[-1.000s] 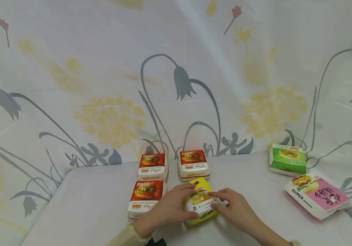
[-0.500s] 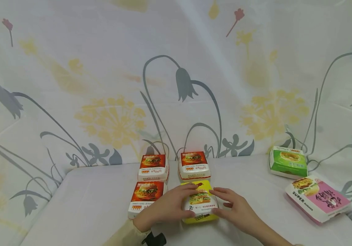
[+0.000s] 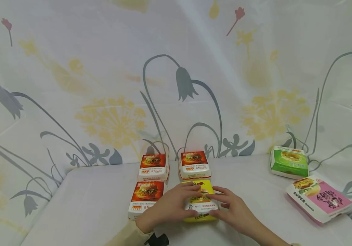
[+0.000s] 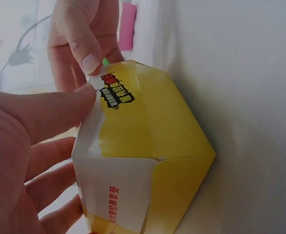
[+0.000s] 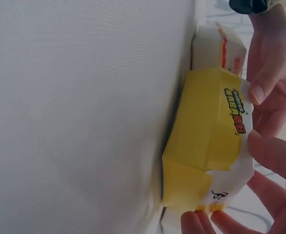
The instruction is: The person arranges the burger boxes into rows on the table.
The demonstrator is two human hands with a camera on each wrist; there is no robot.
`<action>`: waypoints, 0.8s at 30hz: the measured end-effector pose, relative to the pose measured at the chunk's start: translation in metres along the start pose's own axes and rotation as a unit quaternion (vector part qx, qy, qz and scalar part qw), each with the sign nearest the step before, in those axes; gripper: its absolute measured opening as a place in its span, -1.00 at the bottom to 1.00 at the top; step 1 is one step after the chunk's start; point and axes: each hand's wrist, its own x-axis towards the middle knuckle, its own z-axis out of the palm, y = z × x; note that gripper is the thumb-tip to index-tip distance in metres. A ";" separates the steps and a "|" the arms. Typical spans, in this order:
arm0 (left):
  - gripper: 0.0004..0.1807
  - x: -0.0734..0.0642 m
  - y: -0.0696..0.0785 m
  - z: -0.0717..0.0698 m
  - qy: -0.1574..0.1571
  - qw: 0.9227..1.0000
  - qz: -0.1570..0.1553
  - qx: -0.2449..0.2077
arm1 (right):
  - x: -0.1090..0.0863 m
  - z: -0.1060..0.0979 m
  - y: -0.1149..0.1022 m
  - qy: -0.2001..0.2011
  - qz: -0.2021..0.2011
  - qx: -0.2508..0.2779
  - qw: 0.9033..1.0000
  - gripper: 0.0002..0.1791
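A yellow and white burger box lies flat on the white surface, lid closed. In the head view my left hand reaches over its left part, fingers extended across the lid and thumb at the near edge. From the other side my right hand touches the lid's right edge with spread fingers. The left wrist view shows the left thumb on the lid's near edge of the box. In the right wrist view, the right fingertips meet the box's side.
Red and white burger boxes stand close by: one behind, one back left and one at the left, partly covered by the left hand. Off to the right lie a green box and a pink box against the flowered cloth.
The yellow box has turned from a slant to line up squarely beside and in front of the red boxes. Both hands have shifted slightly over it.
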 end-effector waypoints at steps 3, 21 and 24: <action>-0.42 0.001 0.001 0.002 -0.006 1.000 -0.005 0.025 | -0.002 -0.002 0.001 -0.006 0.002 0.002 1.000 -0.50; -0.38 0.005 0.003 0.001 -0.037 0.998 -0.042 0.024 | 0.000 -0.101 0.032 0.098 -0.019 -0.048 0.994 -0.52; -0.39 0.004 0.004 0.000 -0.040 0.998 -0.041 0.020 | -0.002 -0.128 0.044 0.126 -0.004 -0.073 0.989 -0.47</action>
